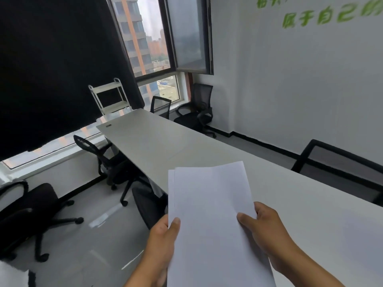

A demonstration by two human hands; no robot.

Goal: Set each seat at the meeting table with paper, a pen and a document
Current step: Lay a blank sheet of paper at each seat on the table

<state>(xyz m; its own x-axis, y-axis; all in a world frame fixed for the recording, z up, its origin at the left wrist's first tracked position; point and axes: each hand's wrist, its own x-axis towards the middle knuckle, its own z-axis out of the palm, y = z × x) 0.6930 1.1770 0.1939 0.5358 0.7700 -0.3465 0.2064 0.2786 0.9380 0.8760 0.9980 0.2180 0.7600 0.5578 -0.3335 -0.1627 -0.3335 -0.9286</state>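
A stack of paper (211,214) was pinched at its edges by the left hand (163,241) and right hand (263,230) above the table (157,141), which showed no seat set yet.

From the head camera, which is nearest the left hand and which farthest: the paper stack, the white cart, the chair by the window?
1. Paper stack: held in the left hand.
2. Chair by the window: left of the table.
3. White cart: far end, by the curtain.
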